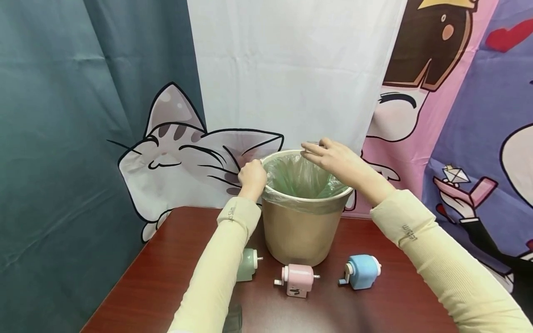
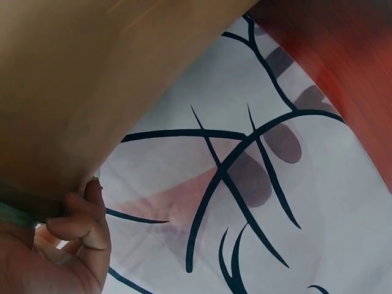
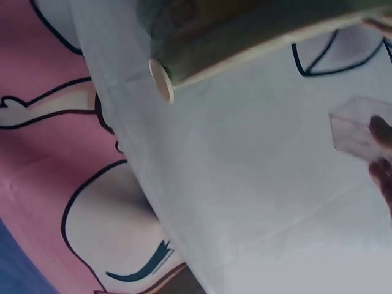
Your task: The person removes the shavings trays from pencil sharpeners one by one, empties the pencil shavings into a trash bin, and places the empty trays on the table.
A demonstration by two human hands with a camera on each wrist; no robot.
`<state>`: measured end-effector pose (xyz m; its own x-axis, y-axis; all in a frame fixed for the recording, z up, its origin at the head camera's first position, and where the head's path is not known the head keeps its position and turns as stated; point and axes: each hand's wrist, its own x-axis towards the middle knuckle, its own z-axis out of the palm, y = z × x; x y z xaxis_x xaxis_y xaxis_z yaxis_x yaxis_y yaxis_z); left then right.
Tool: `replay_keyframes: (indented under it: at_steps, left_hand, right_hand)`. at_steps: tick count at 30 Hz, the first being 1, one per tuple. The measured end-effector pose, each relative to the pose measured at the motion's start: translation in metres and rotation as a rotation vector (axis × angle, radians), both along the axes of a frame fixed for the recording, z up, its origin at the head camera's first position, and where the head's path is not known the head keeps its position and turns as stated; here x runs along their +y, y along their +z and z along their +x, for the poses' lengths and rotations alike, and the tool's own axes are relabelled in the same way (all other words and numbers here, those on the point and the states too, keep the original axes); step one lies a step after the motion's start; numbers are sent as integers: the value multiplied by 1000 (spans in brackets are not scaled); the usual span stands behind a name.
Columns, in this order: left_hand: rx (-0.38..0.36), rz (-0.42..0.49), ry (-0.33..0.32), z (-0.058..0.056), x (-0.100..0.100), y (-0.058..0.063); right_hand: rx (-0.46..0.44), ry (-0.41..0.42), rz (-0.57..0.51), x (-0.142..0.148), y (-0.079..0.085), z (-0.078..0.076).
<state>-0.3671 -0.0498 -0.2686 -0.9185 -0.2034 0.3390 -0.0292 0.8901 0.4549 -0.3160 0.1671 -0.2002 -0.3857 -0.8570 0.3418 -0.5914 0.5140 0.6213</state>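
A beige trash can stands on the table, lined with a thin greenish plastic bag folded over its rim. My left hand grips the can's rim at the left, its fingers curled over the edge; the left wrist view shows the curled fingers against the can wall. Above the far right part of the opening is my right hand, palm down. Between its thumb and fingers it pinches a small clear plastic box, mostly hidden behind the fingers in the head view.
Three hand-crank pencil sharpeners stand before the can: a green one partly behind the left sleeve, a pink one and a blue one. A dark translucent piece lies at the near edge. A printed cloth hangs behind the table.
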Motion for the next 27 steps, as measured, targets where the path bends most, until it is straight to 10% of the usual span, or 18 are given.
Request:
replay_keyframes:
  at_steps: [13, 27]
  left_hand:
    - [6, 35, -17, 0, -6, -3]
    - [87, 433, -124, 19, -24, -27]
  right_hand:
    - [-390, -170, -557, 19, 9, 13]
    - [-402, -76, -814, 29, -22, 34]
